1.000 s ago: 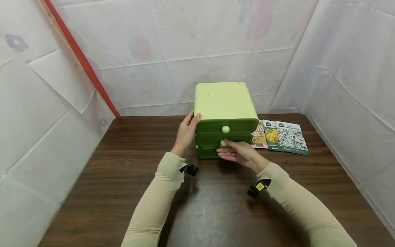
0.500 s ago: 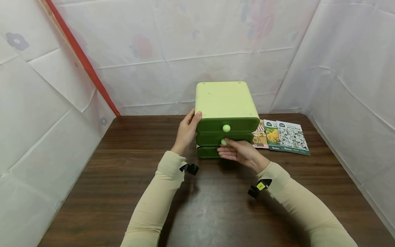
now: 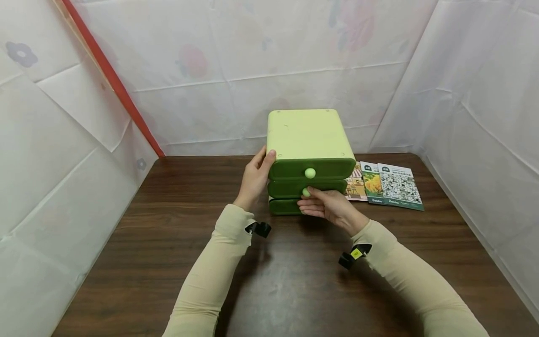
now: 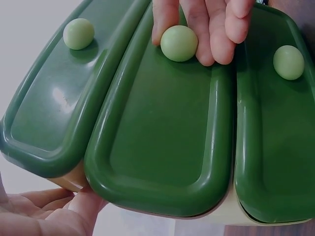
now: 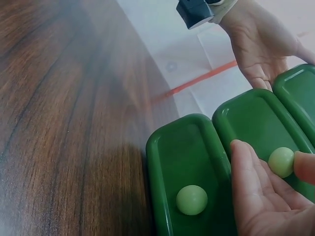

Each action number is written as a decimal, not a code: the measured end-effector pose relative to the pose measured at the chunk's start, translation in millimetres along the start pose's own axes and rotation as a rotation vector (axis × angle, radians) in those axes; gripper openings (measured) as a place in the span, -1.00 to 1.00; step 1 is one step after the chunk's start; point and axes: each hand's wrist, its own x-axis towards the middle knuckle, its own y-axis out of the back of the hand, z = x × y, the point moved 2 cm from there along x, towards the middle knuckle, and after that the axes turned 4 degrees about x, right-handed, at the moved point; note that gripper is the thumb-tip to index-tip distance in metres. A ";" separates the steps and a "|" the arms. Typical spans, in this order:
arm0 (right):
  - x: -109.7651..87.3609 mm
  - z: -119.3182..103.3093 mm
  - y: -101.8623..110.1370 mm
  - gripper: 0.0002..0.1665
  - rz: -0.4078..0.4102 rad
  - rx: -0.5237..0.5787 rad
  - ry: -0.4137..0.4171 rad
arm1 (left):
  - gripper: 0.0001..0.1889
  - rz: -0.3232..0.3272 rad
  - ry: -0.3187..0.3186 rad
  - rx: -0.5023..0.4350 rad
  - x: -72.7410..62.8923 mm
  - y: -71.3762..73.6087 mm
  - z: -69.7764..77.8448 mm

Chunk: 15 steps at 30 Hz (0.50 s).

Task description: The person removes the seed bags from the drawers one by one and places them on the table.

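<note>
A small drawer cabinet (image 3: 309, 133) with a pale yellow-green body and dark green drawer fronts stands on the table. Three drawers are stacked in it, each with a round light green knob. My left hand (image 3: 256, 175) rests against the cabinet's left side, its thumb near the upper front edge. With my right hand (image 3: 332, 208) I pinch the middle drawer's knob (image 4: 178, 43) between thumb and fingers. In the head view this hand hides much of the bottom drawer (image 5: 192, 147). The top drawer's knob (image 3: 310, 173) is untouched.
Right of the cabinet lie several printed booklets or packets: a pink illustrated one (image 3: 356, 186), one with yellow flowers (image 3: 373, 182) and one with white flowers (image 3: 400, 186). The dark wooden table (image 3: 177, 252) is enclosed by pale sheet walls (image 3: 189, 112).
</note>
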 end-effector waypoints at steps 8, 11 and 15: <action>-3.7 1.5 0.3 -0.54 0.001 -0.015 0.012 | -0.26 -0.015 -0.013 -0.018 -0.8 -0.8 0.7; -6.2 1.7 -1.3 -0.55 0.006 -0.024 0.017 | -0.22 -0.007 -0.020 0.001 -0.9 -0.1 0.5; -11.8 3.2 -3.5 -0.51 0.026 -0.057 0.002 | -0.18 -0.005 -0.023 0.009 -0.6 -0.2 -0.9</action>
